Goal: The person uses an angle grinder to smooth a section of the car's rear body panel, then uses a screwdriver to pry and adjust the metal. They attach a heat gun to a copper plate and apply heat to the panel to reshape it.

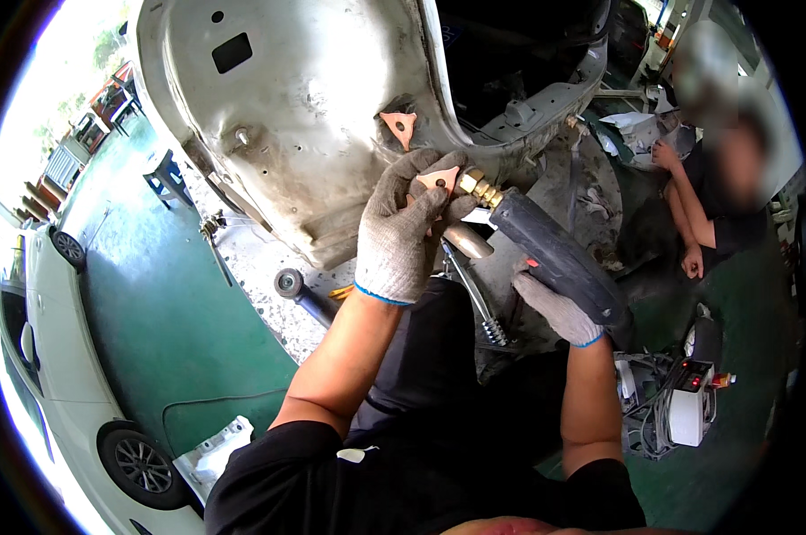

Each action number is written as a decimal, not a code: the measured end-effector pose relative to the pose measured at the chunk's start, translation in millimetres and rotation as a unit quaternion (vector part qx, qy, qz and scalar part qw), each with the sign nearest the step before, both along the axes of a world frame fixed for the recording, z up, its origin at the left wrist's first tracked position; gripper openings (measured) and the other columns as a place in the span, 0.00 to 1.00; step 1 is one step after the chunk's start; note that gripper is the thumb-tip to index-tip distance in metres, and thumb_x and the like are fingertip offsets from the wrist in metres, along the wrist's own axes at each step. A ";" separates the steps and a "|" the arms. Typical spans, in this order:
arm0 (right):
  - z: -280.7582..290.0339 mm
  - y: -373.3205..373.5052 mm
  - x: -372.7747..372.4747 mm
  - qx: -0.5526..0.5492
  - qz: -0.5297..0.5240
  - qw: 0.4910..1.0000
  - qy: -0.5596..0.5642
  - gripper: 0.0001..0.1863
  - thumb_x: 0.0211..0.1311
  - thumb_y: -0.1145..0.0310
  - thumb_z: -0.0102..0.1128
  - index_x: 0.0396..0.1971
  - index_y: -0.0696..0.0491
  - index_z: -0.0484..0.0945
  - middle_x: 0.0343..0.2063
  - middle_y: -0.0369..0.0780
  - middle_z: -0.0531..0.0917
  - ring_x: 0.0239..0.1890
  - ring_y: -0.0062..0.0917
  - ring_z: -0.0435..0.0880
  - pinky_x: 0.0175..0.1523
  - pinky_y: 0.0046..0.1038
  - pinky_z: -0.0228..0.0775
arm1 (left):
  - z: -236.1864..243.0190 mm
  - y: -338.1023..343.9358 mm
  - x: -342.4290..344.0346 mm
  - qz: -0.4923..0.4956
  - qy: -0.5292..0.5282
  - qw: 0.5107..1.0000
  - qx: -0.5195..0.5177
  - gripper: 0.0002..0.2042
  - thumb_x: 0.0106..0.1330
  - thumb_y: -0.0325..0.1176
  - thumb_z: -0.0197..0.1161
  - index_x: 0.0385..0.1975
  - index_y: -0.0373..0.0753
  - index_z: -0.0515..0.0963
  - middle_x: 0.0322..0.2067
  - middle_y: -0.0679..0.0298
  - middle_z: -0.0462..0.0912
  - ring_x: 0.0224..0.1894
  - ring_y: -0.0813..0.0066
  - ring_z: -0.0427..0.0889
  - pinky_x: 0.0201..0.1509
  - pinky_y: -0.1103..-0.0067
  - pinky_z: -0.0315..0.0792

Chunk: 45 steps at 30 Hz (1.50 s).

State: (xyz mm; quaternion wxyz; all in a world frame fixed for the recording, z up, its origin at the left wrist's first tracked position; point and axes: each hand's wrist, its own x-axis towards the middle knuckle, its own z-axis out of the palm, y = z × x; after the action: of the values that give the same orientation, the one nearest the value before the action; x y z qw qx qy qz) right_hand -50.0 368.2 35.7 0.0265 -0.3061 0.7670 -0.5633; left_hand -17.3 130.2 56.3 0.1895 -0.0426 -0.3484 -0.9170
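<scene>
My left hand [398,218], in a grey knit glove with a blue cuff, is closed on a triangular copper-coloured plate [440,180] with a hole in it. A similar copper plate [398,128] lies against the bare, scuffed car body panel [314,134] just beyond. My right hand [555,303], gloved too, grips the thick black handle of a welding gun [559,254] from below. Its brass tip [476,185] points up and left, close beside the left fingers. A short copper-toned cylinder [468,241] shows under the left hand; what holds it is hidden.
A blue-handled angle grinder [289,283] lies left of my left forearm. A chrome spring-like tool [488,321] sits between my arms. At right, another person's hand [666,156] is near white wrapping; below stands a cabled machine [686,415]. A white car [51,339] is parked left.
</scene>
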 end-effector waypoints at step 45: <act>63.4 -36.0 -21.9 0.089 0.009 0.993 0.077 0.18 0.56 0.76 0.76 0.46 0.55 0.83 0.41 0.36 0.87 0.43 0.21 0.84 0.50 0.28 0.77 | -10.9 22.4 -58.7 0.035 0.110 0.957 0.267 0.17 0.75 0.37 0.60 0.60 0.42 0.73 0.50 0.62 0.82 0.50 0.67 0.83 0.47 0.73 0.78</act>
State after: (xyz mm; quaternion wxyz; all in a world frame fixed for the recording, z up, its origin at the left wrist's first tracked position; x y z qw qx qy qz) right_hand -71.9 332.2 99.1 -0.0004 -0.3517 0.8110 -0.4676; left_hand -76.0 152.6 45.4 0.2636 -0.0791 -0.0694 -0.9589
